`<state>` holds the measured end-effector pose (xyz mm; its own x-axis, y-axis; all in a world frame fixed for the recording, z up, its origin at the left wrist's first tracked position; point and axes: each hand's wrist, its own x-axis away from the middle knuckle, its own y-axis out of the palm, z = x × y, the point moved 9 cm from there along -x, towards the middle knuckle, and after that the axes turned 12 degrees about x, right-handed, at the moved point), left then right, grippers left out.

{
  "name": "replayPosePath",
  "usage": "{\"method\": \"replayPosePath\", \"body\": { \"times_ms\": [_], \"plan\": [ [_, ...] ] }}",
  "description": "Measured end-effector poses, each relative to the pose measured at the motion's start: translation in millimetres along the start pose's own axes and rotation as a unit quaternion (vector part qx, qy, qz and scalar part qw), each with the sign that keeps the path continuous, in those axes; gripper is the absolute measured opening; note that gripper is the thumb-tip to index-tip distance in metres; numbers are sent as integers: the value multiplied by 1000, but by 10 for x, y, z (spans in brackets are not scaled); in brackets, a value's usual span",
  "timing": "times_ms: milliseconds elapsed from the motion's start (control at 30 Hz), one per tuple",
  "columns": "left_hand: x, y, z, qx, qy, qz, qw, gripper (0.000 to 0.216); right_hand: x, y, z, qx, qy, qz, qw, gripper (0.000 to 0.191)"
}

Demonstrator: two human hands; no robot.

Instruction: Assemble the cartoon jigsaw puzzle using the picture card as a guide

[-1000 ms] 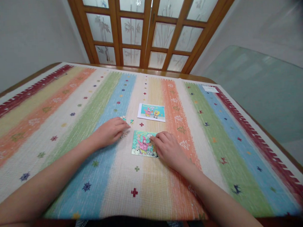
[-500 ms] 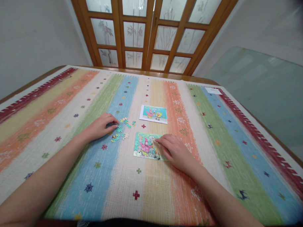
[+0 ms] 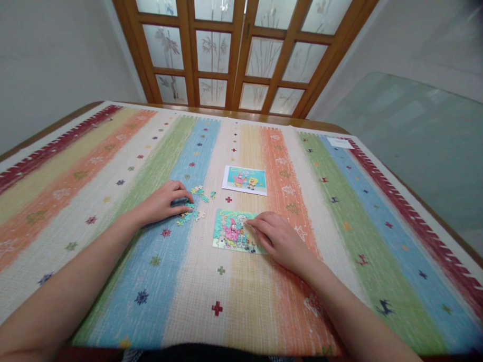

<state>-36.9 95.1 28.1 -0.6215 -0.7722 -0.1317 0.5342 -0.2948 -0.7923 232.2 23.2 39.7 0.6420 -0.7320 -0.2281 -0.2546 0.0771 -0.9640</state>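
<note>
My left hand (image 3: 169, 202) rests at a loose pile of small jigsaw puzzle pieces (image 3: 198, 215), its thumb and fingers apart and the fingertips on the pile's left side. My right hand (image 3: 281, 240) lies over the right part of a partly assembled jigsaw puzzle (image 3: 230, 234) with pink and teal cartoon figures. Its thumb and forefinger are pinched together above the picture; whatever sits between them is too small to make out. The hand hides the puzzle's right end.
Behind the puzzle lies a printed picture card (image 3: 246, 180) with the same cartoon scene. A striped tablecloth (image 3: 214, 319) covers the table. A small white label (image 3: 340, 143) lies near the far right. Wooden glazed doors (image 3: 229, 54) stand beyond the table.
My left hand has shifted slightly right, further over the loose pieces. My right hand has stayed almost where it was on the puzzle.
</note>
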Motion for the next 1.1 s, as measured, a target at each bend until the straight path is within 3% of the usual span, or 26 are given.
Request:
{"method": "replayPosePath", "body": {
  "times_ms": [500, 767, 1100],
  "plan": [
    [-20, 19, 189, 15, 13, 12, 1000, 34, 5, -18, -2, 2, -3, 19, 1000, 28],
    [-33, 206, 257, -33, 11, -39, 999, 36, 1, -6, -2, -3, 1, 0, 1000, 28],
    [-42, 199, 280, 44, 5, -36, 998, 32, -2, -46, 57, -54, 20, 30, 998, 27]
  ]
}}
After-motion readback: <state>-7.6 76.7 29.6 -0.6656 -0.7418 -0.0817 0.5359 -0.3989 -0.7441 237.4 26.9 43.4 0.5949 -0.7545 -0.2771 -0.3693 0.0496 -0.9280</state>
